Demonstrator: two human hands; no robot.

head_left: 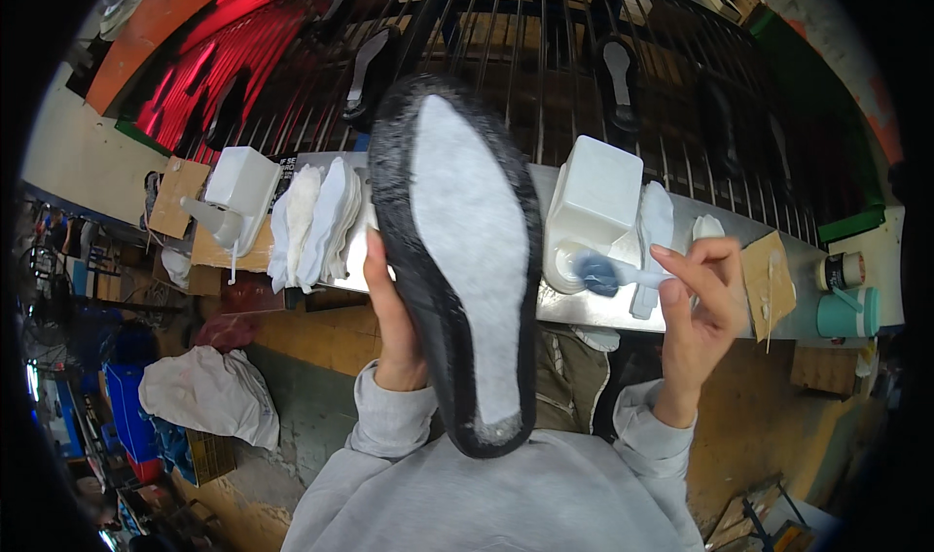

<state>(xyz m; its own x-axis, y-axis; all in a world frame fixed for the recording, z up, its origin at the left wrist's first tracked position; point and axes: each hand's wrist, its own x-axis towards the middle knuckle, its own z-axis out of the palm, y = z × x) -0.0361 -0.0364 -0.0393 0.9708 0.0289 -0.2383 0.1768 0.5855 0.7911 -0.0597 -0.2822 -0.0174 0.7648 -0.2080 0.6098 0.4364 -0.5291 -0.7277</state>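
Observation:
A black shoe (394, 187) is held upright in front of me, its underside turned toward my view. A pale grey-white filler piece (469, 226) lies along the middle of that underside, inside the shiny dark rim. My left hand (394, 323) grips the shoe by its left side; most of the fingers are hidden behind it. In my right hand (702, 304) the white handle of a brush is pinched between thumb and fingers. The brush (600, 274) has a blurred blue-grey head, which appears in front of the small round mouth of a white plastic container (598, 187).
Beyond the metal bench, a conveyor of bars (486, 41) carries several black shoes, with red light at its left. A second white container (243, 184), stacked white filler pieces (331, 216), cardboard (771, 284) and a teal mug (846, 311) line the bench. A white sack (214, 396) lies lower left.

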